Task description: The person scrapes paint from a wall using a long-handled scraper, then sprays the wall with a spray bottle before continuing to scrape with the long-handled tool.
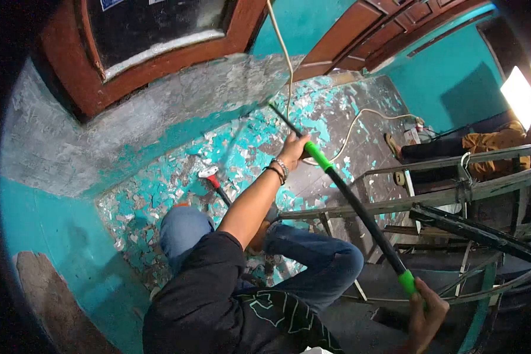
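Observation:
My left hand (pixel 292 151), with bracelets on its wrist, is closed around the upper part of a long black pole (pixel 360 209) with green grips. Farther down, my right hand (pixel 428 310) grips the pole near its lower green section. The pole slants up and left, and its thin far tip is near the foot of the wall; I cannot make out what is fitted there. On the floor left of my forearm lies a tool with a pale head, red neck and black handle (pixel 217 182); my arm hides part of it.
Teal paint flakes (pixel 242 154) cover the floor along the scraped grey wall (pixel 159 112). A pale cable (pixel 355 127) crosses it. To the right stand a wooden frame (pixel 389 203) and another person (pixel 430 152) in dark trousers. A brown-framed window (pixel 159 59) is above.

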`<state>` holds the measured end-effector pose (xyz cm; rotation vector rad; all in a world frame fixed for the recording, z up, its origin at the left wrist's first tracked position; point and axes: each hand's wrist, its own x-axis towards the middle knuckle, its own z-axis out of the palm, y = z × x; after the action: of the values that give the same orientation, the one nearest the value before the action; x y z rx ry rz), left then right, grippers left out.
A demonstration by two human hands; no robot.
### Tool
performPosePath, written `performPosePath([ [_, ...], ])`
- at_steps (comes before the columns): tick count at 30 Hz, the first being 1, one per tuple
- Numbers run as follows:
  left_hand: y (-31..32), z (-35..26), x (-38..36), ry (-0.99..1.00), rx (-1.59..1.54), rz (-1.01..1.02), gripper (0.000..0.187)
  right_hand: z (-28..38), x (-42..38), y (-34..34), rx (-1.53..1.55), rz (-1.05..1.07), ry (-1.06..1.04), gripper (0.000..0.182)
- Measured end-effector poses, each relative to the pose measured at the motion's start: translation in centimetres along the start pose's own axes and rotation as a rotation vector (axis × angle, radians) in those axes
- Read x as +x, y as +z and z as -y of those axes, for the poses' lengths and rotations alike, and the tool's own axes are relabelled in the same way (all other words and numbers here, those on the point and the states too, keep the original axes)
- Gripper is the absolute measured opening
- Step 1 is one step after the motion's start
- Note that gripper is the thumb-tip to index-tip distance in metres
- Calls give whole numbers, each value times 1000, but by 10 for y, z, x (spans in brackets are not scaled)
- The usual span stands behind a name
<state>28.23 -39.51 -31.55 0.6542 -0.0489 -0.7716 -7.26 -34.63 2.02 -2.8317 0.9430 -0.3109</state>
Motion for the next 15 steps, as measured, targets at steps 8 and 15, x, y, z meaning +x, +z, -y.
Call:
performPosePath([
  [8,1,6,12,77,-11,-13,21,5,17,-15,0,-23,124,35],
  [15,3,29,14,13,33,-48,38,-38,11,1,39,-5,169,30],
])
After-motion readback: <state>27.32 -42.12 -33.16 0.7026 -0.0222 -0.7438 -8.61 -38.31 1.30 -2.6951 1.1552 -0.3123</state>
